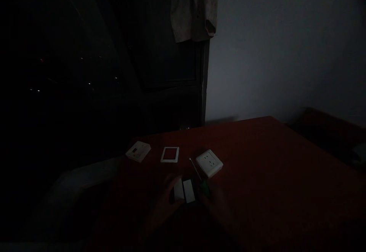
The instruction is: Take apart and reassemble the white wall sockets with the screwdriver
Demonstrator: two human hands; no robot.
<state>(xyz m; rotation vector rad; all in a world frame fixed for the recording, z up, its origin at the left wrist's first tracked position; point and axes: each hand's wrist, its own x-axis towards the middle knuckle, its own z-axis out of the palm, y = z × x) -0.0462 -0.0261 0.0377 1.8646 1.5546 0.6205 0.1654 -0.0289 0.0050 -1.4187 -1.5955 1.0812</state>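
The light is very dim. My left hand (165, 203) is closed on the left side of a wall switch (189, 191) with two white rocker panels, its thumb and fingers at opposite ends of the left panel. My right hand (215, 204) is closed around the green handle of a screwdriver (204, 188), beside the switch's right edge. The thin metal shaft points up and away, past the left side of a white wall socket (209, 163). Darkness hides most of my right fingers. Farther left lies a white square frame (169, 160) with an open middle.
A white box (138, 151) with a dark slot sits at the far left corner of the red-brown table (257, 160). Behind the table are a pale wall (271, 53), a dark window and hanging cloth (194, 10).
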